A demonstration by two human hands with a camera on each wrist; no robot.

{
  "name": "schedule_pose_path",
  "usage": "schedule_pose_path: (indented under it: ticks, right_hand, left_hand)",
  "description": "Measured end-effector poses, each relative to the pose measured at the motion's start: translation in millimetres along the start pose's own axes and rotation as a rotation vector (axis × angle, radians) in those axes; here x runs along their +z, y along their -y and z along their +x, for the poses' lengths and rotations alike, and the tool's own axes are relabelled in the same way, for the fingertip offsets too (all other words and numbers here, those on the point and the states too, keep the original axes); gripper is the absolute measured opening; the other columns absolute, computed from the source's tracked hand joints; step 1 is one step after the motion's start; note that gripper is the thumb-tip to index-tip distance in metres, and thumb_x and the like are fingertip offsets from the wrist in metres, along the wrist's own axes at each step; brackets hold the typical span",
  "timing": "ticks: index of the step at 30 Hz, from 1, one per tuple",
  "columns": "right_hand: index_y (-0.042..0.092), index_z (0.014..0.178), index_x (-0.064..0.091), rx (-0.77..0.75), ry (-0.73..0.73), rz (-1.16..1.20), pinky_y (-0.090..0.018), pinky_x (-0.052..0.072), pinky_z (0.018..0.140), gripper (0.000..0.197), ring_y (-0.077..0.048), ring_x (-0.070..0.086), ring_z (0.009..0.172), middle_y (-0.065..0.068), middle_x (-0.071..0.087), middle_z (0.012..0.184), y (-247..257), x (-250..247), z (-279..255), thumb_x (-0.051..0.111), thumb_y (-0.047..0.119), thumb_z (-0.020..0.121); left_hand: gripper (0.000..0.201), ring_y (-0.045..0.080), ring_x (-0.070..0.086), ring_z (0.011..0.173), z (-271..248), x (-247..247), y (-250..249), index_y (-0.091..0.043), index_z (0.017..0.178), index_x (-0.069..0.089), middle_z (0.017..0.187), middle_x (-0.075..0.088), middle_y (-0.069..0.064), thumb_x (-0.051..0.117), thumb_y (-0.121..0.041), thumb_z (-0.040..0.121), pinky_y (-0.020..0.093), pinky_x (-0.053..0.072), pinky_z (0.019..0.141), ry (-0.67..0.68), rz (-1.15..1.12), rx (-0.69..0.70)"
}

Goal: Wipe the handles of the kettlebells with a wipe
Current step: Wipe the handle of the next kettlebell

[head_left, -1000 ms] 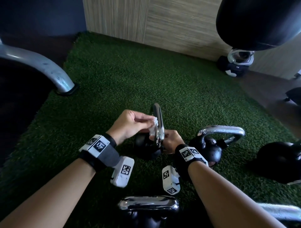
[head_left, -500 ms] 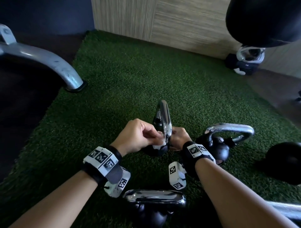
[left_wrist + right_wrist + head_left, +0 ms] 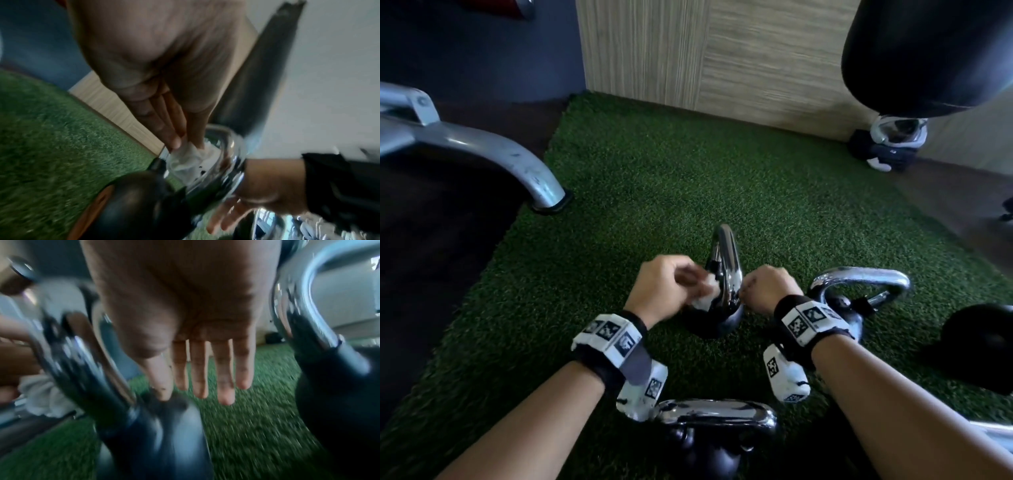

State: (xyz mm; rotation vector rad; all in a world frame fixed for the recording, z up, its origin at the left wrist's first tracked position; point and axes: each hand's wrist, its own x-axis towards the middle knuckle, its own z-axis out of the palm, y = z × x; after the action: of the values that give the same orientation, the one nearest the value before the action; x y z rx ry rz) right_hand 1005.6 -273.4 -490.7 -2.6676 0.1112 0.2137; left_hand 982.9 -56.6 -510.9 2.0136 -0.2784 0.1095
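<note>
The middle kettlebell stands on the green turf, its chrome handle edge-on to me. My left hand pinches a crumpled white wipe against the handle's left side, low down near the black body. In the left wrist view fingers and thumb pinch the wipe onto the chrome handle. My right hand sits against the handle's right side. In the right wrist view its fingers hang straight, the thumb touching the foot of the handle.
A second kettlebell's chrome handle is just right of my right wrist. A third handle lies close below my wrists and a black ball sits far right. A grey machine leg stands at left; a black bag hangs top right.
My left hand has slid the wipe from the upper part of the handle down its left side toward the base. The right hand has stayed at the handle's right side.
</note>
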Motion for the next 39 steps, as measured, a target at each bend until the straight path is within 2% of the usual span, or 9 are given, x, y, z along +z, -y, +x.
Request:
schedule_pose_path:
  ticks: [7, 11, 16, 18, 21, 24, 26, 31, 39]
  right_hand:
    - [0.019, 0.104, 0.081, -0.406, -0.179, 0.368, -0.012, 0.055, 0.069, 0.026, 0.007, 0.065, 0.067, 0.009, 0.077, 0.086, 24.5, -53.4, -40.1, 0.088, 0.022, 0.079]
    - [0.022, 0.115, 0.079, -0.446, -0.160, 0.554, -0.040, 0.065, 0.083, 0.046, -0.012, 0.078, 0.090, 0.006, 0.080, 0.108, 31.8, -46.9, -41.0, 0.093, 0.026, 0.072]
    - [0.018, 0.104, 0.083, -0.415, -0.245, 0.635, -0.040, 0.065, 0.080, 0.032, -0.012, 0.079, 0.083, 0.004, 0.081, 0.095, 28.1, -39.2, -40.0, 0.093, 0.023, 0.074]
    - [0.020, 0.098, 0.083, -0.365, -0.281, 0.615, -0.039, 0.065, 0.081, 0.024, -0.010, 0.078, 0.080, 0.007, 0.081, 0.088, 22.3, -37.6, -40.7, 0.091, 0.021, 0.076]
    - [0.021, 0.099, 0.082, -0.291, -0.318, 0.625, -0.045, 0.065, 0.080, 0.021, -0.015, 0.078, 0.078, 0.006, 0.081, 0.086, 9.1, -37.6, -38.4, 0.087, 0.016, 0.080]
    - [0.022, 0.098, 0.081, -0.173, -0.355, 0.722, -0.048, 0.065, 0.079, 0.022, -0.020, 0.079, 0.078, 0.001, 0.081, 0.086, -3.2, -39.3, -30.5, 0.088, 0.013, 0.079]
    - [0.022, 0.094, 0.081, -0.111, -0.372, 0.774, -0.050, 0.065, 0.080, 0.021, -0.021, 0.079, 0.077, -0.001, 0.081, 0.085, -10.6, -37.6, -21.6, 0.088, 0.011, 0.078]
    - [0.008, 0.102, 0.080, -0.029, -0.335, 0.839, -0.041, 0.065, 0.079, 0.022, -0.021, 0.079, 0.079, -0.007, 0.080, 0.088, -20.9, -24.6, -6.9, 0.085, 0.006, 0.081]
    - [0.015, 0.087, 0.074, 0.116, -0.296, 0.911, -0.046, 0.064, 0.084, 0.016, -0.029, 0.079, 0.085, -0.011, 0.079, 0.093, -23.2, 14.9, 21.1, 0.083, 0.003, 0.082]
  left_hand:
    - [0.024, 0.016, 0.076, 0.080, 12.5, -21.6, -45.1, -0.005, 0.098, 0.072, 0.089, 0.079, 0.009, 0.085, -0.010, 0.079, 0.023, 0.063, 0.071, -0.041, -0.753, -0.289]
    - [0.034, 0.016, 0.076, 0.088, 12.0, -17.6, -54.5, -0.002, 0.101, 0.075, 0.102, 0.080, 0.013, 0.083, -0.020, 0.073, 0.023, 0.063, 0.079, 0.071, -0.816, -0.257]
    - [0.025, 0.023, 0.077, 0.098, 12.5, -18.1, -56.9, -0.005, 0.108, 0.077, 0.112, 0.079, 0.014, 0.070, -0.023, 0.093, 0.029, 0.062, 0.083, 0.230, -0.859, -0.299]
    - [0.020, 0.024, 0.074, 0.108, 17.7, -20.6, -41.9, -0.013, 0.114, 0.075, 0.115, 0.078, 0.010, 0.068, -0.014, 0.096, 0.033, 0.060, 0.087, 0.261, -0.699, -0.324]
    - [0.073, 0.024, 0.057, 0.134, 22.4, -9.3, -3.1, -0.019, 0.142, 0.055, 0.142, 0.064, 0.006, 0.075, -0.011, 0.072, 0.034, 0.051, 0.103, 0.341, -0.064, -0.263]
    - [0.141, 0.021, 0.015, 0.158, 15.5, 33.8, 25.2, -0.014, 0.165, -0.008, 0.173, 0.009, 0.004, 0.089, -0.045, 0.068, 0.040, 0.020, 0.129, 0.488, 0.439, -0.163]
    - [0.149, 0.026, -0.005, 0.160, 7.7, 62.4, 29.2, -0.010, 0.161, -0.021, 0.172, -0.013, 0.005, 0.080, -0.068, 0.069, 0.047, 0.009, 0.131, 0.458, 0.575, -0.100]
    - [0.098, 0.044, 0.029, 0.150, 5.7, 85.5, 38.0, 0.010, 0.157, 0.019, 0.163, 0.021, 0.033, 0.053, -0.056, 0.095, 0.050, 0.025, 0.126, 0.160, 0.666, 0.102]
    - [0.091, 0.017, 0.038, 0.142, 18.9, 65.7, 67.5, -0.015, 0.154, 0.037, 0.153, 0.042, 0.000, 0.068, -0.052, 0.077, 0.038, 0.029, 0.126, 0.207, 0.359, 0.112]
